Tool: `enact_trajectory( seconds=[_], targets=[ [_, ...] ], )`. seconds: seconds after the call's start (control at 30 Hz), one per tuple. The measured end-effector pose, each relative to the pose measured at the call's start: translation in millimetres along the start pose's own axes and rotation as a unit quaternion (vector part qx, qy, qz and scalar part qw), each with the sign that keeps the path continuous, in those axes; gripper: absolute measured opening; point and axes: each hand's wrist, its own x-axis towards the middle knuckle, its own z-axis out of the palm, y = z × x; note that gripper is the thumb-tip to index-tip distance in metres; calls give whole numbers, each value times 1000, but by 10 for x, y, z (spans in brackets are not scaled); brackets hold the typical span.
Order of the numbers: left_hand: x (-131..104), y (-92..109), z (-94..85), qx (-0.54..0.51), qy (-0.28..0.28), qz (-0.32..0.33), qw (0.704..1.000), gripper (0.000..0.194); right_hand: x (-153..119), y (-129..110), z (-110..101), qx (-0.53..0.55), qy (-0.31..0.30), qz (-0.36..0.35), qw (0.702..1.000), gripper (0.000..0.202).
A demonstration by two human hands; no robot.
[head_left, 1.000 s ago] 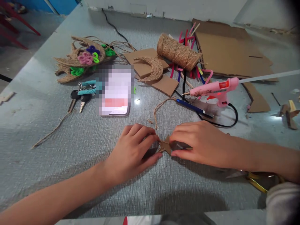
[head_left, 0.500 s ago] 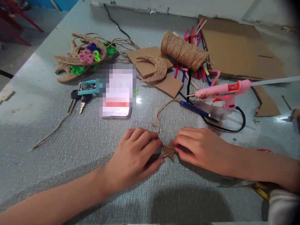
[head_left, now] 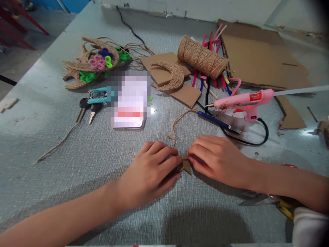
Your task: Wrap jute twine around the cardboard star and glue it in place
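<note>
A small brown cardboard star lies on the table between my hands, its lower points showing. A short piece of jute twine crosses its upper part. My left hand is closed over the star's left side, fingertips pressing on the star and twine. From the right, my right hand pinches at the twine by the star's edge. The fingertips hide parts of both. Just beyond them, a loose length of twine curves toward a blue pen.
A pink glue gun with a glue stick lies at right, its cord looping. Beyond are a twine spool, a twine-covered crescent, cardboard and pipe cleaners. Left are a phone, keys and flower-decorated crescents. Scissors lie under my right forearm.
My hands have drawn closer together over the star. My left fingertips have slid right and now cover more of its left side; the right fingertips have shifted slightly left.
</note>
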Motion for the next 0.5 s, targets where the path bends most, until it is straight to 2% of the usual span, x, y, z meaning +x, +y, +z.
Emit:
enact_trajectory(
  seconds=[0.27,0.5],
  targets=[
    [2,13,-6,-9,3,-4,1000,16,38,42,40,18,16,13,1000,15],
    [-3,4,-12,16,16,2,1000,16,49,48,45,17,6,37,999,14]
  ],
)
